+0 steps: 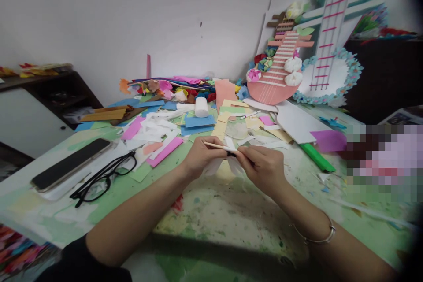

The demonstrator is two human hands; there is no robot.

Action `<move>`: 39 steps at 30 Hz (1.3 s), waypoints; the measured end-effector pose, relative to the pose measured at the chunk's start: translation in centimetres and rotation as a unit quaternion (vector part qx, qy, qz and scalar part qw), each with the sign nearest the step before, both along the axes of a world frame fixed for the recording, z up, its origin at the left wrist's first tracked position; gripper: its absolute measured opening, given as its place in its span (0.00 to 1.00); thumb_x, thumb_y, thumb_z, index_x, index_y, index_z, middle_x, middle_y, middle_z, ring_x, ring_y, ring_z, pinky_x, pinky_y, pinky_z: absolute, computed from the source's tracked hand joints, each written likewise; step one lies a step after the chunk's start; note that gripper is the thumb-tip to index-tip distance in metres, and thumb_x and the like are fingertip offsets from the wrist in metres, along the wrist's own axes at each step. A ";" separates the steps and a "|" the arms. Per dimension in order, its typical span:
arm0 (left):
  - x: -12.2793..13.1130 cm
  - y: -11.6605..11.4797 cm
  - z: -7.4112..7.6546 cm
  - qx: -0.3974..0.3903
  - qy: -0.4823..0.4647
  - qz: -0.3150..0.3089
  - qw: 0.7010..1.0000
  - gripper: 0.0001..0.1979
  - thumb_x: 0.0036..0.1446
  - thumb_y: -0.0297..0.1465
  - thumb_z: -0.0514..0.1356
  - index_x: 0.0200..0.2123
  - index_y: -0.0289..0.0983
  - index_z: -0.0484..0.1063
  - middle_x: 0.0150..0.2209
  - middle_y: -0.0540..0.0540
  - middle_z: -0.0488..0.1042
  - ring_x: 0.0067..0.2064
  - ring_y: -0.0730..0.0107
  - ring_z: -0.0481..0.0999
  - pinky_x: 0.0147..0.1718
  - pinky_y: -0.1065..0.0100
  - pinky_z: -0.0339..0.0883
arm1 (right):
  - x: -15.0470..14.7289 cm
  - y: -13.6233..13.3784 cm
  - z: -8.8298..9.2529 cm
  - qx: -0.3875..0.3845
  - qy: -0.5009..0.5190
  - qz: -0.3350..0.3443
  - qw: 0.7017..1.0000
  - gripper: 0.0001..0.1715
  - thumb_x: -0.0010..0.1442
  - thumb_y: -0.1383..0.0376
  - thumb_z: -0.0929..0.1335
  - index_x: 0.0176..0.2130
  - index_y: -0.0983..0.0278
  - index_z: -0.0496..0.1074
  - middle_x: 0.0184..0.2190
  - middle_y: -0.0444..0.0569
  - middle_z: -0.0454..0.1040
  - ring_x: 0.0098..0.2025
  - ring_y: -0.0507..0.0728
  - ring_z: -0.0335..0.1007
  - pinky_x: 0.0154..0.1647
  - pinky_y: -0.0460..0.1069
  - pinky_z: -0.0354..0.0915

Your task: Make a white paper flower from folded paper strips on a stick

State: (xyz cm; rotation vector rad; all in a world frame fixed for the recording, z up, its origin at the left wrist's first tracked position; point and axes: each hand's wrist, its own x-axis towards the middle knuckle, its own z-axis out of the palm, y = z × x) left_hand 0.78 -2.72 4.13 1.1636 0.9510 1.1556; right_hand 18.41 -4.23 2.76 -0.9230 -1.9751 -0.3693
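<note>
My left hand point(199, 157) and my right hand point(262, 166) meet over the middle of a paint-stained green table point(214, 211). Together they pinch a thin wooden stick point(215, 145) that lies level between them, with white paper pieces point(231, 164) hanging under it at the fingertips. The left hand grips the stick's left part, and the right hand's fingers close on the paper where it meets the stick. A silver bangle point(317, 239) circles my right wrist.
Black glasses point(105, 177) and a dark phone point(71, 164) lie at the left. Scraps of coloured paper point(165, 134), a white roll point(201, 106) and paper flowers crowd the far side. A pink paper guitar point(277, 72) leans on the wall. A green strip point(317, 157) lies at the right.
</note>
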 end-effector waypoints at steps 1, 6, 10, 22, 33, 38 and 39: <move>0.0 0.0 0.0 0.002 -0.001 0.000 1.000 0.06 0.33 0.26 0.67 0.18 0.33 0.72 0.17 0.52 0.70 0.20 0.78 0.65 0.22 0.72 0.54 | 0.0 0.0 0.0 0.001 0.000 0.000 1.000 0.18 0.64 0.61 0.66 0.25 0.65 0.75 0.17 0.42 0.69 0.20 0.48 0.64 0.22 0.46 0.51; 0.1 0.0 0.0 0.000 -0.006 -0.002 1.000 0.07 0.32 0.26 0.68 0.17 0.33 0.72 0.17 0.52 0.71 0.20 0.77 0.65 0.22 0.73 0.53 | 0.0 0.0 0.0 -0.001 -0.004 -0.001 1.000 0.18 0.64 0.61 0.65 0.25 0.64 0.75 0.16 0.42 0.68 0.20 0.48 0.62 0.21 0.46 0.51; 0.1 0.0 0.0 -0.005 0.003 0.001 1.000 0.06 0.33 0.26 0.67 0.18 0.33 0.72 0.17 0.52 0.71 0.20 0.78 0.65 0.21 0.73 0.53 | 0.1 0.0 -0.1 -0.002 -0.002 -0.006 1.000 0.19 0.64 0.61 0.66 0.25 0.65 0.75 0.16 0.42 0.69 0.20 0.48 0.63 0.22 0.46 0.51; 0.0 0.1 -0.1 -0.006 -0.010 -0.004 1.000 0.07 0.33 0.26 0.68 0.19 0.33 0.73 0.18 0.51 0.72 0.20 0.78 0.67 0.21 0.74 0.55 | 0.1 0.0 0.0 0.001 -0.001 0.008 1.000 0.17 0.63 0.62 0.67 0.26 0.65 0.75 0.18 0.43 0.71 0.21 0.48 0.66 0.22 0.46 0.52; 0.0 0.1 -0.2 -0.008 0.001 0.002 1.000 0.06 0.32 0.26 0.67 0.19 0.33 0.72 0.17 0.51 0.72 0.20 0.77 0.66 0.21 0.73 0.54 | 0.0 0.0 0.2 0.003 -0.003 0.004 1.000 0.17 0.63 0.62 0.67 0.25 0.66 0.75 0.17 0.43 0.70 0.20 0.48 0.65 0.21 0.46 0.52; 0.1 0.0 -0.1 -0.010 0.006 0.001 1.000 0.06 0.32 0.26 0.67 0.19 0.33 0.73 0.18 0.51 0.73 0.20 0.77 0.67 0.21 0.74 0.55 | 0.1 -0.1 0.2 0.005 -0.005 0.003 1.000 0.17 0.63 0.62 0.67 0.25 0.66 0.75 0.16 0.42 0.68 0.19 0.49 0.64 0.21 0.46 0.51; 0.1 0.0 -0.1 -0.012 0.005 0.002 1.000 0.06 0.32 0.25 0.67 0.19 0.33 0.73 0.17 0.51 0.72 0.20 0.77 0.66 0.21 0.74 0.54 | 0.1 -0.1 0.2 0.007 -0.005 0.004 1.000 0.17 0.63 0.62 0.67 0.25 0.66 0.75 0.16 0.42 0.68 0.19 0.49 0.64 0.21 0.46 0.51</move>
